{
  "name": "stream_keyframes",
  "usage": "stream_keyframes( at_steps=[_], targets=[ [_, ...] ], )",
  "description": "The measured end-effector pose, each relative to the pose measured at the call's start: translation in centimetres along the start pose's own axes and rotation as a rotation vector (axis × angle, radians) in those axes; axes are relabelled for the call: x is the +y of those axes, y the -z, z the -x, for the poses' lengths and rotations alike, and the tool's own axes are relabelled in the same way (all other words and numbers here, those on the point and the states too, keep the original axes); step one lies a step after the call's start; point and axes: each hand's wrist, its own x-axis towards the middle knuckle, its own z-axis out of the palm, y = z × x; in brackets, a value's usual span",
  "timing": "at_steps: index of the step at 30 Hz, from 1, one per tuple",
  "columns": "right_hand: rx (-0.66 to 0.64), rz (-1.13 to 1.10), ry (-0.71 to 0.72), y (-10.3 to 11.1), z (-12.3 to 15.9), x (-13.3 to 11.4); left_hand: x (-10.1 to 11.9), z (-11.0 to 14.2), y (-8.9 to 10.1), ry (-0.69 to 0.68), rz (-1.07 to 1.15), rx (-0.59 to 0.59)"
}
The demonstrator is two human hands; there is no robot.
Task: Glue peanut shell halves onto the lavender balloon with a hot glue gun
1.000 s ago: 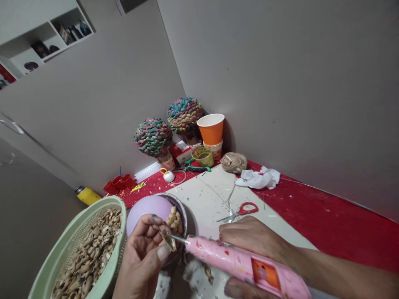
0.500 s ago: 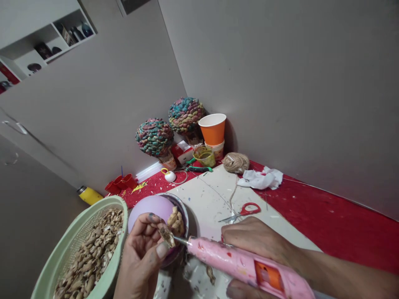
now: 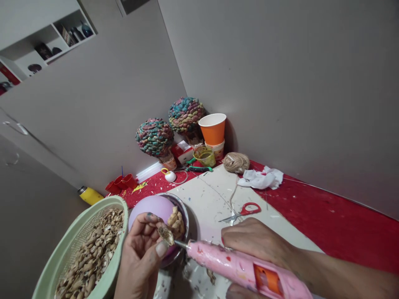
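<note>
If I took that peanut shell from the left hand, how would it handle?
The peanut shell in the left hand would probably feel light, since its open side shows a hollow. It may crack if squeezed hard, as its rim looks thin.

The bench (image 3: 336,224) is covered in red, and a pale board (image 3: 205,207) is laid over part of it. The board is strewn with small scraps; red-handled scissors (image 3: 239,214) are set down near its middle, and a bowl (image 3: 185,226) is placed to their left. At the far edge, a ball of twine (image 3: 236,162) is rested beside a crumpled white wad (image 3: 261,178). On the red covering, a green-handled tool (image 3: 200,169), a stained tub (image 3: 205,157), patterned cups (image 3: 168,160) and red cups (image 3: 128,181) (a thin blue stick (image 3: 122,170) is seen among these) are ranged near the wall (image 3: 274,104).
</note>
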Motion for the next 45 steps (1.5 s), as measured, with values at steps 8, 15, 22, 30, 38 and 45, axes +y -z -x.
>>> stream_keyframes(
  at_steps=[8, 15, 22, 30, 38, 45],
  targets=[
    [-0.001, -0.009, -0.001, -0.18, 0.28, 0.17, 0.06, -0.01, -0.02, -0.008, -0.020, 0.012],
    [-0.001, -0.048, -0.012, 0.02, 0.17, 0.07, 0.04, -0.14, 0.09, -0.021, -0.019, 0.008],
    [0.010, -0.134, -0.045, 0.31, 0.26, 0.10, -0.19, -0.10, 0.05, 0.009, -0.021, -0.012],
    [0.063, -0.168, -0.066, -0.06, 0.31, 0.18, -0.63, 0.24, 0.21, 0.031, -0.047, -0.075],
    [0.047, -0.138, -0.081, -0.42, 0.62, 0.24, -0.89, 0.09, 0.44, 0.046, -0.085, -0.099],
    [0.032, -0.076, -0.038, -0.42, 0.68, 0.19, -0.81, 0.20, 0.31, 0.032, -0.089, -0.096]
  ],
)
